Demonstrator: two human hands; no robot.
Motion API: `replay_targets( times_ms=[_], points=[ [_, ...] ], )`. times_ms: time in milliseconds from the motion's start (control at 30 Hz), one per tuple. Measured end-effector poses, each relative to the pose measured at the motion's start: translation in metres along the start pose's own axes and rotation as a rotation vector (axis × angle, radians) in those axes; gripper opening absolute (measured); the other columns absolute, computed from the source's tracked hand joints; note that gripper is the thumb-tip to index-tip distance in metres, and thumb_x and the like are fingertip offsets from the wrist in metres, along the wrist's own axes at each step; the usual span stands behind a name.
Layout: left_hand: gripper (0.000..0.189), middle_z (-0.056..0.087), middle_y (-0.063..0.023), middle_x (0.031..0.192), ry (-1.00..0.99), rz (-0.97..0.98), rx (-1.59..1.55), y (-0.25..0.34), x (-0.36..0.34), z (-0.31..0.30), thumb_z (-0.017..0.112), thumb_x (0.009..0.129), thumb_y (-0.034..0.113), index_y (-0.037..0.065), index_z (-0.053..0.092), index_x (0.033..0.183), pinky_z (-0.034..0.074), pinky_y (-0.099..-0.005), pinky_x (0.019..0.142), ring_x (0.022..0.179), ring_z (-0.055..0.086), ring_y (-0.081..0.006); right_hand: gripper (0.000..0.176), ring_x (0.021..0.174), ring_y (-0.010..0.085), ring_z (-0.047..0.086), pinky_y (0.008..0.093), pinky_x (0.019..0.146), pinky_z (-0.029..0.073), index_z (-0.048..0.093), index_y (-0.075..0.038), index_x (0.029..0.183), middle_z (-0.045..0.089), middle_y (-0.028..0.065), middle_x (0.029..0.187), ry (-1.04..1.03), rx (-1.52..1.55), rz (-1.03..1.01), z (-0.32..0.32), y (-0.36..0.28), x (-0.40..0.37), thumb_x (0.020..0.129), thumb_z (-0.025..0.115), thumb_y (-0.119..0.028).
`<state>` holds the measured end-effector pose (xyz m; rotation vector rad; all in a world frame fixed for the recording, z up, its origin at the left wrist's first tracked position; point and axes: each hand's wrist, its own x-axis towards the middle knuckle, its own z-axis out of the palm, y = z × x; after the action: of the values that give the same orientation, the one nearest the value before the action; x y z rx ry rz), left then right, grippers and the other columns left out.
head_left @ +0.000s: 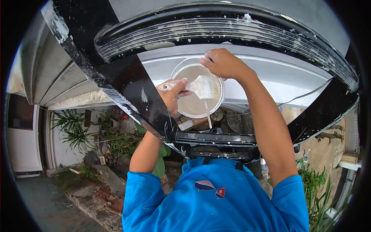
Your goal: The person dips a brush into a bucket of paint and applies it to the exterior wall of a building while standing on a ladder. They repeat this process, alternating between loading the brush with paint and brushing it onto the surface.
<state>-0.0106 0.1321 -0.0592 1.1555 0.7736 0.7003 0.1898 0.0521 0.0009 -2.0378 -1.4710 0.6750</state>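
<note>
A wide paintbrush [201,87] with a pale, paint-smeared handle and whitish bristles lies across the mouth of a white paint bucket [218,105]. My left hand [172,96] is closed around the brush handle, thumb on top. Below the brush, greyish-white paint [189,105] fills part of the bucket. My right hand [223,64] is closed at the far rim, on the bucket's thin wire handle [178,64]; its fingertips are partly hidden. A white drip runs down the bucket's near side.
A black, paint-spattered ladder frames my arms, with a ridged upper rung [224,29], a lower rung [216,138] and a left rail [127,85]. Behind the bucket runs a white wall ledge [262,92]. Plants [79,127] and rubble [104,185] lie far below.
</note>
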Motion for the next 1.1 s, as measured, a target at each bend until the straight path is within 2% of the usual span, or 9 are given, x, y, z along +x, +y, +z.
replay_targets(
  times_ms=[133, 167, 200, 367, 433, 533, 833, 1000, 1100],
  points=[
    [0.014, 0.064, -0.0115, 0.079, 0.070, 0.230, -0.036, 0.007, -0.017, -0.030, 0.068, 0.086, 0.009, -0.003, 0.061, 0.091, 0.059, -0.0308, 0.062, 0.071, 0.065, -0.0191, 0.040, 0.048, 0.0143, 0.055, 0.0277, 0.043, 0.046, 0.061, 0.001, 0.088, 0.057, 0.0079, 0.064, -0.017, 0.064, 0.022, -0.001, 0.002, 0.000, 0.093, 0.050, -0.037],
    [0.022, 0.062, -0.0083, 0.088, 0.120, 0.276, 0.032, 0.013, -0.025, -0.039, 0.071, 0.083, 0.008, -0.005, 0.060, 0.098, 0.054, -0.0268, 0.061, 0.071, 0.062, -0.0132, 0.040, 0.047, 0.0125, 0.053, 0.0272, 0.044, 0.045, 0.060, 0.000, 0.087, 0.056, 0.0060, 0.062, 0.005, 0.080, 0.067, 0.002, 0.002, -0.001, 0.094, 0.049, -0.037],
    [0.021, 0.063, -0.0094, 0.087, 0.165, 0.282, -0.201, 0.022, -0.036, -0.044, 0.072, 0.083, 0.006, -0.005, 0.060, 0.096, 0.054, -0.0276, 0.061, 0.072, 0.063, -0.0135, 0.038, 0.046, 0.0118, 0.052, 0.0275, 0.042, 0.044, 0.060, 0.000, 0.085, 0.054, 0.0049, 0.058, 0.005, 0.070, 0.089, 0.003, 0.003, 0.000, 0.094, 0.050, -0.036],
    [0.019, 0.065, -0.0149, 0.087, 0.412, 0.641, -0.367, 0.033, -0.048, -0.080, 0.070, 0.085, 0.009, -0.006, 0.061, 0.090, 0.060, -0.0367, 0.068, 0.073, 0.065, -0.0207, 0.035, 0.045, 0.0116, 0.052, 0.0257, 0.039, 0.044, 0.058, 0.000, 0.082, 0.053, 0.0058, 0.058, -0.027, 0.140, 0.058, 0.003, -0.001, -0.001, 0.093, 0.052, -0.032],
    [0.020, 0.064, -0.0142, 0.091, 0.498, 0.700, -0.498, 0.048, -0.042, -0.090, 0.068, 0.086, 0.010, -0.005, 0.058, 0.096, 0.060, -0.0363, 0.070, 0.079, 0.065, -0.0209, 0.035, 0.047, 0.0125, 0.053, 0.0268, 0.043, 0.045, 0.058, -0.001, 0.086, 0.055, 0.0056, 0.059, -0.064, 0.110, 0.072, 0.002, -0.001, 0.001, 0.093, 0.051, -0.035],
    [0.023, 0.063, -0.0130, 0.096, 0.563, 0.768, -0.640, 0.071, -0.021, -0.106, 0.066, 0.088, 0.012, -0.003, 0.055, 0.103, 0.058, -0.0361, 0.075, 0.085, 0.065, -0.0200, 0.033, 0.044, 0.0128, 0.053, 0.0270, 0.038, 0.043, 0.051, -0.001, 0.074, 0.054, 0.0069, 0.057, -0.048, 0.137, 0.041, 0.003, -0.004, 0.001, 0.093, 0.051, -0.028],
    [0.020, 0.062, -0.0166, 0.090, 0.804, 0.843, -0.665, 0.141, 0.087, -0.119, 0.065, 0.087, 0.007, -0.008, 0.054, 0.094, 0.060, -0.0335, 0.067, 0.077, 0.065, -0.0230, 0.033, 0.045, 0.0133, 0.054, 0.0276, 0.039, 0.045, 0.054, 0.001, 0.077, 0.053, 0.0079, 0.057, -0.038, 0.141, 0.018, 0.006, -0.002, 0.000, 0.094, 0.051, -0.027],
    [0.018, 0.060, -0.0134, 0.087, 0.512, 0.730, -0.717, 0.120, 0.066, -0.031, 0.065, 0.084, 0.003, -0.002, 0.049, 0.089, 0.061, -0.0369, 0.067, 0.076, 0.065, -0.0211, 0.033, 0.046, 0.0140, 0.054, 0.0282, 0.039, 0.045, 0.055, 0.002, 0.079, 0.054, 0.0087, 0.058, -0.036, 0.119, 0.042, 0.005, -0.005, 0.000, 0.094, 0.051, -0.027],
    [0.020, 0.061, -0.0125, 0.078, 0.286, 0.568, -0.557, 0.102, 0.035, 0.030, 0.071, 0.083, 0.010, -0.001, 0.055, 0.079, 0.060, -0.0315, 0.053, 0.065, 0.064, -0.0175, 0.033, 0.046, 0.0142, 0.055, 0.0285, 0.039, 0.045, 0.055, 0.002, 0.079, 0.053, 0.0088, 0.058, -0.033, 0.111, 0.058, 0.006, -0.005, 0.001, 0.094, 0.050, -0.026]
  ],
)
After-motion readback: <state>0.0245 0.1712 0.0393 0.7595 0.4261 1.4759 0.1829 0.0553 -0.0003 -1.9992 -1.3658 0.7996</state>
